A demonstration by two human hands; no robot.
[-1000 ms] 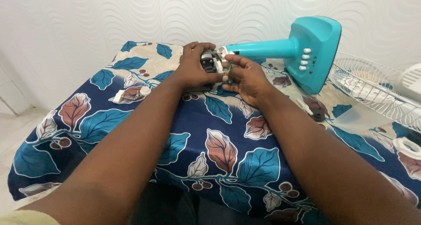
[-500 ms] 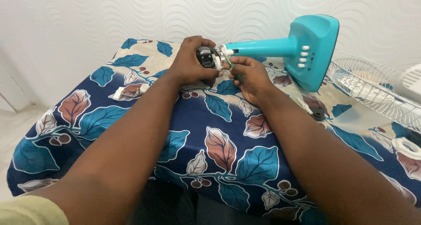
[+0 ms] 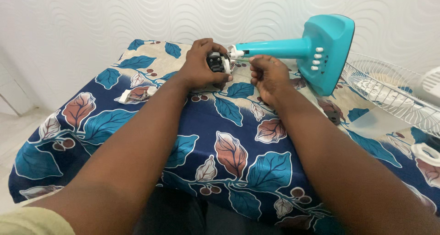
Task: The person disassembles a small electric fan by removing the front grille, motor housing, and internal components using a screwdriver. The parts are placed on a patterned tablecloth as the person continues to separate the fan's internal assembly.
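A turquoise fan stand lies on its side on the table, its neck pointing left toward the bare motor. My left hand wraps around the motor from the left and holds it. My right hand is closed around a thin green-handled screwdriver, whose shaft points left at the joint between the motor and the white end of the neck. Most of the tool is hidden inside the fist.
A white wire fan grille lies at the right on the leaf-patterned tablecloth. A small white part sits at the left, a white ring at the far right, a black knob beside my right forearm. A textured white wall stands behind.
My right hand has turned over into a fist and shifted slightly right, with the screwdriver now level and pointing at the motor joint. My left hand stays on the motor.
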